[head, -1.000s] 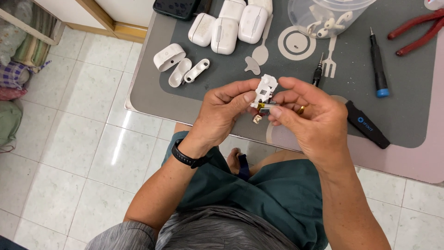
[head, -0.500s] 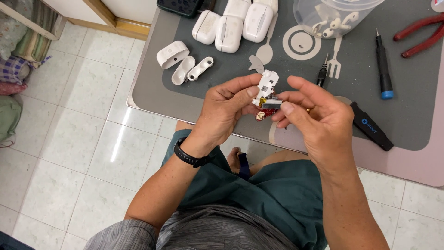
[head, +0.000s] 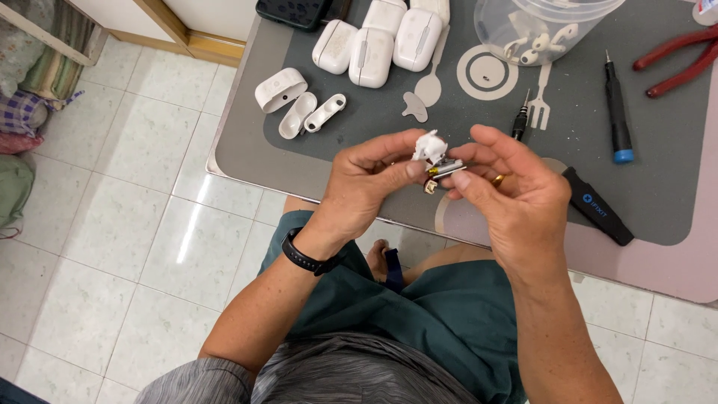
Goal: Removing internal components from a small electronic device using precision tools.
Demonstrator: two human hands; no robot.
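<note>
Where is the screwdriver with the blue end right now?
In the head view, the blue-tipped screwdriver lies on the grey mat at upper right, beyond the right hand, between the small black screwdriver and the red pliers.

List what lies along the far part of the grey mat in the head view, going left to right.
Opened white case shells → three closed white cases → clear plastic tub → blue-tipped screwdriver → red-handled pliers.

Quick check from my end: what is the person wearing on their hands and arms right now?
Both hands are bare, no gloves. The left hand has a black band around its wrist, like a slim watch or fitness tracker. The right hand wears a gold ring on one finger. A grey short sleeve covers the left upper arm; the forearms are uncovered.
</note>
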